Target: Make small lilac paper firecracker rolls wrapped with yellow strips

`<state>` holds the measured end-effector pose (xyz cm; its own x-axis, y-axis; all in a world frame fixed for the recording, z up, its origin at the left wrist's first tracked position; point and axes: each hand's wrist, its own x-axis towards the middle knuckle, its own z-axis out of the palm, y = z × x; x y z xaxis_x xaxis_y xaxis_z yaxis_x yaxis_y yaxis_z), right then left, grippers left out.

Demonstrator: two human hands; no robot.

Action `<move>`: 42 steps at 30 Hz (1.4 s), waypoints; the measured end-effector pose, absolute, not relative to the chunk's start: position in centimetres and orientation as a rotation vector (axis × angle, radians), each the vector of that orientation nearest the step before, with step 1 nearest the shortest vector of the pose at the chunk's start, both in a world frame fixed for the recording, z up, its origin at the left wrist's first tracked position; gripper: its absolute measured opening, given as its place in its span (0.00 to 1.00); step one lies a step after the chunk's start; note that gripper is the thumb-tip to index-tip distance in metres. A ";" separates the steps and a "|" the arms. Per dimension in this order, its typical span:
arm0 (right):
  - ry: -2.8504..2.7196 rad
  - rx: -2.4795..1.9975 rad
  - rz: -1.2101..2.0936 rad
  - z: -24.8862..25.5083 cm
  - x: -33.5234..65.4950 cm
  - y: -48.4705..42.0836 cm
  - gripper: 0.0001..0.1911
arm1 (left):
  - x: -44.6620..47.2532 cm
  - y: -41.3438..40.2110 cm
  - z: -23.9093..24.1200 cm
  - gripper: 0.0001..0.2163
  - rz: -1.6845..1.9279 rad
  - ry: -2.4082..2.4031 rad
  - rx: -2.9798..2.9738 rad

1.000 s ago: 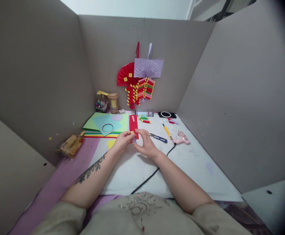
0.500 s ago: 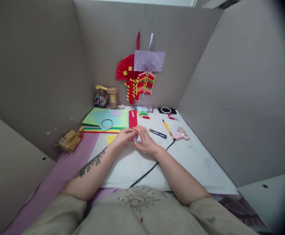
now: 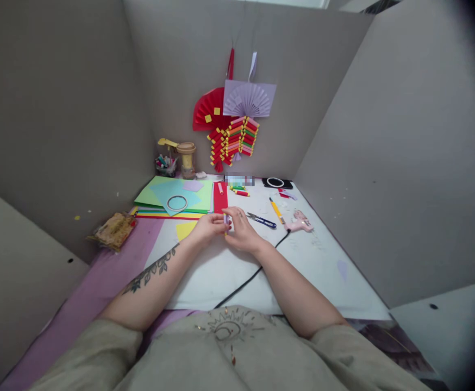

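Between my two hands is a small purple paper roll [image 3: 225, 219] with yellow at its ends, held upright over the white table. My left hand [image 3: 210, 228] pinches it from the left side with thumb and fingers. On the other side, my right hand [image 3: 242, 232] has its fingers curled round the roll, covering part of it. Just beyond my hands lies a strip of red paper [image 3: 221, 201] with a small pink roll [image 3: 220, 188] on it. Several green and red rolls with yellow ends [image 3: 241, 193] are beside the strip. Blue-handled thread snips [image 3: 262, 220] lie right of my right hand.
A yellow craft knife [image 3: 277, 210] and a pink glue gun [image 3: 300, 222] with a black cord [image 3: 245, 282] lie to the right. Coloured paper sheets [image 3: 151, 190] carry a roll of tape [image 3: 177, 203] at left. Red [image 3: 208, 108] and purple fans [image 3: 249, 99] hang on the back panel.
My left fingers have shifted slightly down along the purple roll, and more of its upper part shows. The view has moved a little; the other things on the table stay in place.
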<state>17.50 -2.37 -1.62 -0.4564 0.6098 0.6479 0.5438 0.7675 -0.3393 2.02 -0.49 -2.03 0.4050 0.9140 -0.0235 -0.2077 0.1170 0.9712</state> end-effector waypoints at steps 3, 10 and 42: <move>-2.161 -0.867 0.132 -1.6 17.5 -2.4 0.36 | 2.1 -0.5 -2.1 0.13 0.971 0.818 1.165; -2.123 -0.883 0.193 -1.5 17.9 -2.3 0.36 | 2.0 -0.6 -2.0 0.18 0.910 0.760 1.151; -2.226 -0.850 0.167 -1.2 18.3 -2.4 0.40 | 2.2 -0.6 -1.4 0.12 1.055 0.892 1.184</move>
